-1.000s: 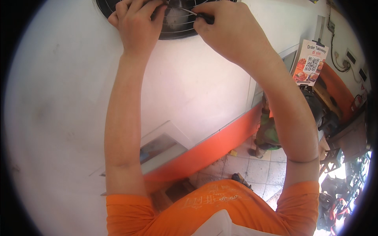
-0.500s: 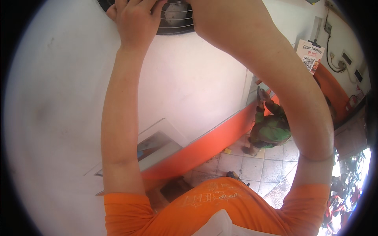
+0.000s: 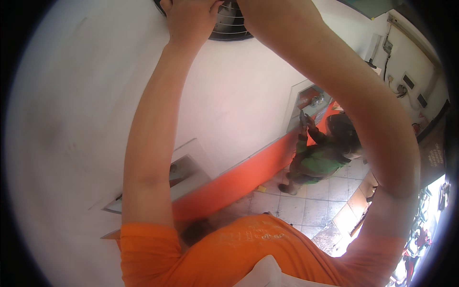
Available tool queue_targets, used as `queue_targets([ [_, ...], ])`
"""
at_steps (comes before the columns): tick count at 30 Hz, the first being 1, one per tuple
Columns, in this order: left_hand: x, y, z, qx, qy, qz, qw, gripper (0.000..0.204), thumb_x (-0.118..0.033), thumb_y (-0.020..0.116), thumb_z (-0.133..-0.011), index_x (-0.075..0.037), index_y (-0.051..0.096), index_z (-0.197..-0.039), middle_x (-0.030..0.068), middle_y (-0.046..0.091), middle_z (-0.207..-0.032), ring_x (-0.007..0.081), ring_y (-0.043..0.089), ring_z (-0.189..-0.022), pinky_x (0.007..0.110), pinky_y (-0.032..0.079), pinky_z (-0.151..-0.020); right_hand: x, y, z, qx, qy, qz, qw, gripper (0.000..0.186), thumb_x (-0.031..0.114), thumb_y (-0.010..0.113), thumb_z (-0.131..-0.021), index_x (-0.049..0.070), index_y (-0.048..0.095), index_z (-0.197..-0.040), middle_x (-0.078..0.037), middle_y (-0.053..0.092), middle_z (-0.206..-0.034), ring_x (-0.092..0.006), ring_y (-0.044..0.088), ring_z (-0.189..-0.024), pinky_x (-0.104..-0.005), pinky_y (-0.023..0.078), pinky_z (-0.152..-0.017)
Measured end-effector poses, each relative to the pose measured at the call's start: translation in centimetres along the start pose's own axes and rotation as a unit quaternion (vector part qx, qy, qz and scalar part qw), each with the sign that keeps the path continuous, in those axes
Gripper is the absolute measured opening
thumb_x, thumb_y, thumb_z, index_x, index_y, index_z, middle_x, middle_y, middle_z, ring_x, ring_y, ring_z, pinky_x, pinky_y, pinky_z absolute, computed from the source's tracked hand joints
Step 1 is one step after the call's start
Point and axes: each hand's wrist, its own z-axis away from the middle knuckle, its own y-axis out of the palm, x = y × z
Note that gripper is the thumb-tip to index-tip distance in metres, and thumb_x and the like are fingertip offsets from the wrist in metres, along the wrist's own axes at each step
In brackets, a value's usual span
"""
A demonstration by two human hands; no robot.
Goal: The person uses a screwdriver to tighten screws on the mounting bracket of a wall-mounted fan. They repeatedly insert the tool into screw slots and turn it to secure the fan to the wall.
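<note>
At the top edge, a round black fan guard [image 3: 234, 35] with pale curved wires is partly in view against the white wall. My left hand [image 3: 192, 20] is on its left part, thumb bent in and fingers curled over it; the fingertips are cut off by the frame. My right hand [image 3: 251, 15] lies against the guard's right side. Only its heel and wrist show, so its fingers are hidden. Both my arms are raised high, in short orange sleeves.
A person in a green jacket [image 3: 318, 162] stands below at the right, a phone [image 3: 302, 117] in hand. An orange band [image 3: 239, 179] runs along the white wall [image 3: 229, 95], with a window opening [image 3: 184, 170] above it. Cables [image 3: 386, 62] hang at the far right.
The view has shifted, so the guard, my hands and arms sit further right in it. The person in green appears further left. Both hands remain at the guard.
</note>
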Motion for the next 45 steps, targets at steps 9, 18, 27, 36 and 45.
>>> queue_targets([
  [9, 0.4, 0.5, 0.2, -0.025, -0.008, 0.035, 0.999, 0.005, -0.018, 0.079, -0.079, -0.014, 0.079, -0.083, -0.005, 0.073, -0.105, 0.0238, 0.058, -0.111, 0.047, 0.039, -0.096, 3.2, 0.2, 1.0, -0.089, 0.036, 0.013, 0.995, 0.011, 0.005, 0.065, -0.092, 0.0, 0.068, -0.102, -0.018, 0.078, -0.088, -0.0352, 0.078, -0.085, -0.0447, 0.062, -0.076],
  [18, 0.7, 0.5, 0.4, -0.028, -0.012, 0.022, 0.999, 0.005, -0.018, 0.078, -0.079, -0.013, 0.078, -0.08, -0.0012, 0.071, -0.119, 0.0277, 0.055, -0.12, 0.05, 0.039, -0.1, 3.4, 0.2, 0.2, 0.034, 0.077, 0.092, 0.992, 0.015, 0.007, 0.06, -0.093, 0.001, 0.074, -0.094, -0.02, 0.077, -0.086, -0.0356, 0.079, -0.085, -0.046, 0.062, -0.076],
  [27, 0.3, 0.7, 0.5, -0.031, -0.026, 0.012, 0.999, 0.006, -0.018, 0.078, -0.08, -0.013, 0.08, -0.08, 0.0003, 0.071, -0.124, 0.028, 0.054, -0.125, 0.051, 0.037, -0.103, 3.8, 0.7, 0.4, -0.003, 0.134, 0.049, 0.99, 0.019, 0.007, 0.062, -0.09, 0.003, 0.079, -0.083, -0.022, 0.077, -0.083, -0.0374, 0.078, -0.084, -0.0463, 0.063, -0.077],
  [36, -0.9, 0.3, -0.3, 0.004, -0.051, 0.001, 0.999, 0.01, -0.016, 0.079, -0.079, -0.011, 0.08, -0.087, 0.0024, 0.07, -0.127, 0.0283, 0.053, -0.127, 0.051, 0.037, -0.104, 2.9, -0.5, -0.2, 0.051, 0.154, 0.019, 0.987, 0.016, 0.007, 0.065, -0.088, -0.001, 0.079, -0.084, -0.024, 0.076, -0.085, -0.0391, 0.078, -0.085, -0.0462, 0.063, -0.077],
  [45, -2.8, -0.1, -1.8, 0.007, -0.093, -0.013, 0.996, 0.009, -0.013, 0.081, -0.079, -0.01, 0.08, -0.088, 0.0029, 0.071, -0.127, 0.0287, 0.053, -0.126, 0.051, 0.036, -0.105, -0.6, -3.0, 3.3, 0.016, 0.173, -0.025, 0.985, 0.021, 0.014, 0.066, -0.093, -0.003, 0.077, -0.086, -0.027, 0.074, -0.084, -0.0448, 0.074, -0.08, -0.0501, 0.06, -0.077],
])
